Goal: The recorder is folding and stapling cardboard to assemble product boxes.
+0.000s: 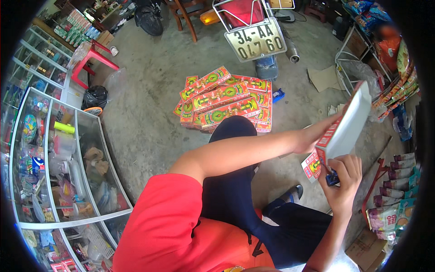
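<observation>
Raised on my right is a long red carton [348, 124] with a pale grey side and a printed red end flap [312, 166] that stands out from its near end. My left hand [311, 136] reaches across and holds the carton; its fingers are mostly hidden behind it. My right hand [345, 179] is closed round a small dark blue tool [332, 178], right at the carton's flapped end. What kind of tool it is does not show clearly. A pile of similar red printed cartons [222, 97] lies on the floor in front of my knee.
A small blue object [278, 95] lies beside the pile. A parked motorbike [267, 68] stands beyond. Glass display cases [68, 154] line the left, near a red stool [93, 61]. Snack packets [392, 192] and a metal rack [346, 54] are on the right, with cardboard [325, 78] on the floor.
</observation>
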`<state>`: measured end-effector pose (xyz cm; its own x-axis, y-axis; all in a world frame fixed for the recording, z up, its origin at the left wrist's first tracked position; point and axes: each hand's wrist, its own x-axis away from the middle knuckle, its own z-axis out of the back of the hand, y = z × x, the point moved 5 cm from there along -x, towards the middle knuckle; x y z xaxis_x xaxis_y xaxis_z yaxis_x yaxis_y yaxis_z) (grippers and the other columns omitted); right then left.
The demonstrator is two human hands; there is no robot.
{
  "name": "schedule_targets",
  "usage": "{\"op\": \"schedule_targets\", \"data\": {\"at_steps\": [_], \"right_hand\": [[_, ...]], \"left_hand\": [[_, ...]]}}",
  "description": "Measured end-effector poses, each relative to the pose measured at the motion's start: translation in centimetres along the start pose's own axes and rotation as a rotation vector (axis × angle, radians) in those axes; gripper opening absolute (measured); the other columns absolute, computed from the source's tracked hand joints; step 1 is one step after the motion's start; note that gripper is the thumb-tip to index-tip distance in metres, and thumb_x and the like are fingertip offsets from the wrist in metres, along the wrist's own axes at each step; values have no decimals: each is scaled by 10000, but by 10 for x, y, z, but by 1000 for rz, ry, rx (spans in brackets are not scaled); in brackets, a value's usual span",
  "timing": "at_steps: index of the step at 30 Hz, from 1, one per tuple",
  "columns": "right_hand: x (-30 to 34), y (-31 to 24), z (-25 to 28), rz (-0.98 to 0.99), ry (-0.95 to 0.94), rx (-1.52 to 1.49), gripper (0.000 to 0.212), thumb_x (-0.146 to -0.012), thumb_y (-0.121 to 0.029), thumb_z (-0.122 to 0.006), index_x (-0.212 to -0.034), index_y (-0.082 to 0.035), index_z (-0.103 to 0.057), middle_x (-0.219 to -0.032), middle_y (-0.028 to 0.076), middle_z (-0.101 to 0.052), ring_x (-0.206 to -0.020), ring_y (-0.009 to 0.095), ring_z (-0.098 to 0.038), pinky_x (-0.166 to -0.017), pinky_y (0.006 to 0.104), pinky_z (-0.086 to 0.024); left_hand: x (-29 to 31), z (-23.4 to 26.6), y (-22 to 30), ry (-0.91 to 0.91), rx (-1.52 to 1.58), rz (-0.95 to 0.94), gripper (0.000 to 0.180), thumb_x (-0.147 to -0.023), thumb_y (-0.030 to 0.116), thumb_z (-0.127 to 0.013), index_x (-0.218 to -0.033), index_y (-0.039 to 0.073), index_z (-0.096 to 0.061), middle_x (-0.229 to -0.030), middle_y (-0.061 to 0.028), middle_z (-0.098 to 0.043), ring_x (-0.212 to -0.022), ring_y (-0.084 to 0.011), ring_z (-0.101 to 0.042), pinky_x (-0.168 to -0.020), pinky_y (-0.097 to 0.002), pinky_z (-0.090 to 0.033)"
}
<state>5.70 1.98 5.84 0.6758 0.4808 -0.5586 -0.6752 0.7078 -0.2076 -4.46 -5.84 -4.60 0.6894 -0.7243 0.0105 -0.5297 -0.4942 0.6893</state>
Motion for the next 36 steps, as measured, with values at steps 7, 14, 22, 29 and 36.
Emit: {"op": "schedule_targets", "data": {"at_steps": [7,14,22,29,36], "right_hand": [[-9,-3,-13,-20,-70,-65,222,-655,-50,-766,-848,-81,-661,-808,63,-585,-765,287,-576,-709,423,-438],[-21,40,-20,-123,462,-406,408,-963,-74,-623,-1355,5,-548,-1028,100,-634,-800,123,-530,-786,263,-450],[-5,195,-193,-743,-86,-504,366,-909,-251,-650,-1202,-43,-721,-1012,149,-744,-906,232,-687,-840,348,-532],[213,165,-451,-731,-610,76,488,-867,-342,-711,-1278,-82,-672,-1333,165,-666,-1216,339,-656,-991,464,-549],[264,150,-482,-921,-736,145,407,-891,-244,-650,-1257,-70,-680,-1298,174,-683,-1188,321,-676,-966,451,-556]], "left_hand": [[-5,24,35,-49,209,-125,728,-999,719,-432,-1359,114,-616,-1148,-68,-718,-996,-171,-699,-913,-361,-558],[29,62,92,145,182,-311,537,-999,625,-538,-1161,126,-654,-987,-53,-703,-863,-156,-701,-769,-345,-589],[41,43,126,392,-91,-504,657,-985,651,-521,-1327,94,-588,-1042,-84,-686,-875,-202,-723,-768,-384,-628],[28,45,112,283,-76,-437,672,-1022,621,-488,-1446,100,-495,-1191,-84,-578,-1039,-158,-622,-860,-373,-551],[25,13,100,634,-171,-337,697,-1028,586,-516,-1529,107,-445,-1296,-112,-569,-1113,-194,-607,-922,-396,-531]]}}
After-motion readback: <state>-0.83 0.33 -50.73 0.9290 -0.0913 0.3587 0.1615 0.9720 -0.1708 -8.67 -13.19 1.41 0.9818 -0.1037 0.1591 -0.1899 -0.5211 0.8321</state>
